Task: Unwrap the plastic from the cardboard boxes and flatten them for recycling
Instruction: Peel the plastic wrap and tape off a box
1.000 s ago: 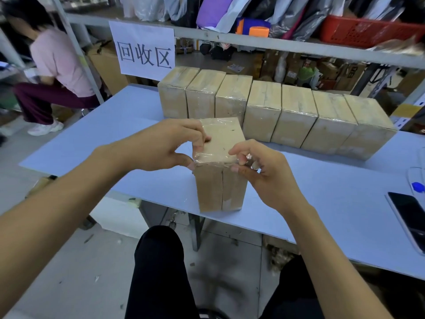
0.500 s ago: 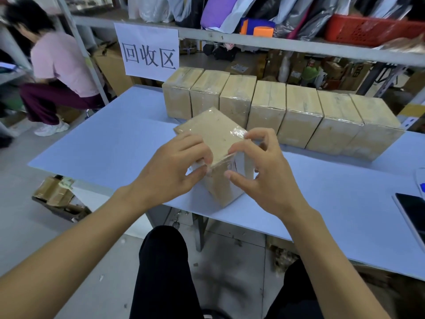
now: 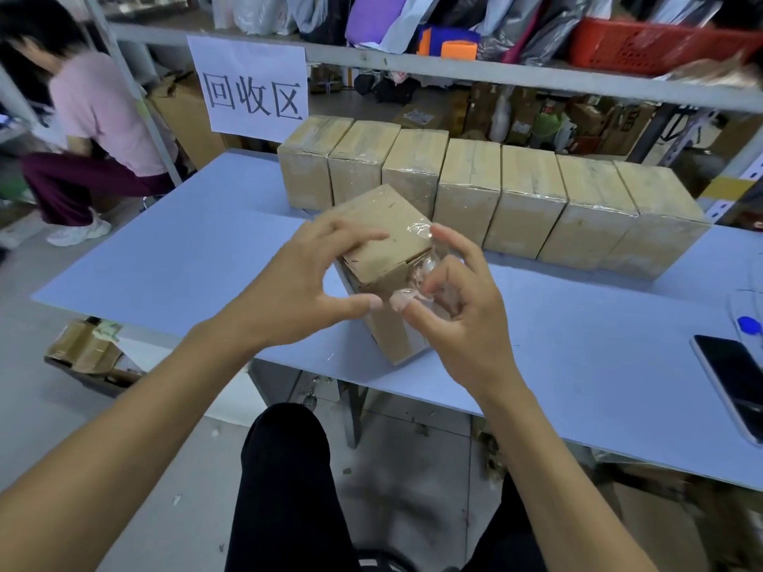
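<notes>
Near the front edge of the pale blue table (image 3: 186, 258), a single cardboard box (image 3: 382, 225) is stood tilted, turned corner-on, between the two hands. The left hand (image 3: 297, 282) is curled over the box's near left corner: its fingers (image 3: 351, 235) are laid spread on the top face, and its thumb is pressed against the near side face below. The right hand (image 3: 458, 319) is held just beside the box's right corner, where a loose fold of clear plastic wrap (image 3: 417, 282) is pinched between thumb and curled fingers; the index finger is raised, touching crinkled wrap at the top edge. Behind, a row of seven wrapped boxes (image 3: 532, 187) is lined up along the far side of the table. A dark phone (image 3: 735, 381) is laid at the right edge.
</notes>
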